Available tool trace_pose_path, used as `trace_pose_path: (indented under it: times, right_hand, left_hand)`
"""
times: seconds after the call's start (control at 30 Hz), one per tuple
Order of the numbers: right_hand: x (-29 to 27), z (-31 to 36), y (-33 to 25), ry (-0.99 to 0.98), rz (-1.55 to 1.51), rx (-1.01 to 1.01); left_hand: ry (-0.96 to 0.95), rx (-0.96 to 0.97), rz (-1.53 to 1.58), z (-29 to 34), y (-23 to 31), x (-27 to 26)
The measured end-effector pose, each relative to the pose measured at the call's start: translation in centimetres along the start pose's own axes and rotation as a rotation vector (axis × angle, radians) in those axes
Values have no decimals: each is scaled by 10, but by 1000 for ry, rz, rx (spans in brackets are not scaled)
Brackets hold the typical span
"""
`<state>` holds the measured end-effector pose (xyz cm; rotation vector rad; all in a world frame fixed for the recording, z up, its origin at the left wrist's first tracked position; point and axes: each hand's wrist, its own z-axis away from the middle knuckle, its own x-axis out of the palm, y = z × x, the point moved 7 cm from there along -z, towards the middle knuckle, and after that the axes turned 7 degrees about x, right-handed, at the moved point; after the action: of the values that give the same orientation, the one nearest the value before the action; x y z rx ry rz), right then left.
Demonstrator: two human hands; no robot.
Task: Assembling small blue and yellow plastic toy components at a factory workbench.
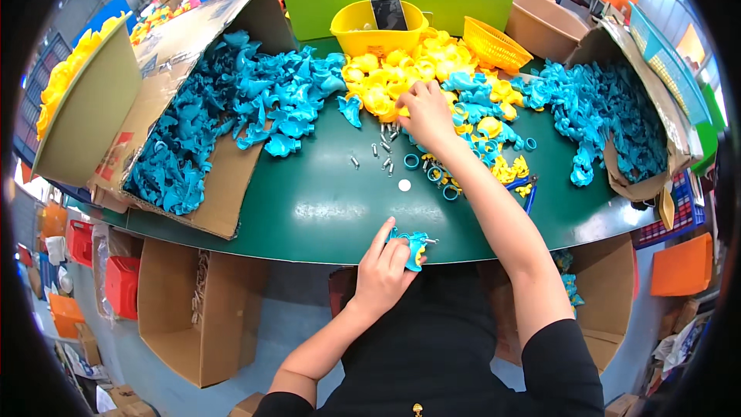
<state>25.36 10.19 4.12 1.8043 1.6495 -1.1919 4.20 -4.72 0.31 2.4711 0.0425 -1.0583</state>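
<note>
My left hand (380, 272) is closed around a blue plastic part (411, 249) at the table's near edge. Some yellow shows inside that part, and a thin metal pin sticks out of its right side. Stretched forward, my right hand (427, 116) has its fingers bent down at the front of a pile of yellow plastic parts (374, 77). What its fingertips grip, if anything, I cannot make out. Just below that hand lie several small metal cylinders (387, 143) and several blue rings (434, 174). A white disc (404, 184) rests closer to me.
Cardboard boxes spill blue parts at left (185, 147) and right (617, 123). Behind the yellow pile stand a yellow tub (378, 40) with a phone (388, 12) and a tilted yellow basket (494, 45). Blue-handled pliers (530, 194) lie by small yellow pieces (505, 168).
</note>
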Motion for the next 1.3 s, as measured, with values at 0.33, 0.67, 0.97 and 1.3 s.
trace_pose_path:
  times: [0.33, 0.67, 0.97, 1.3]
  right_hand:
    - [11, -22, 10, -170, -84, 101]
    - [43, -29, 20, -311, -163, 96]
    - [-39, 46, -6, -568, -671, 224]
    - [-85, 194, -26, -182, -673, 363]
  left_hand:
    - [177, 46, -94, 14, -12, -9]
    - [168, -10, 11, 13, -15, -9]
    - [37, 12, -42, 17, -2, -13]
    - [-72, 178, -232, 1, 29, -5]
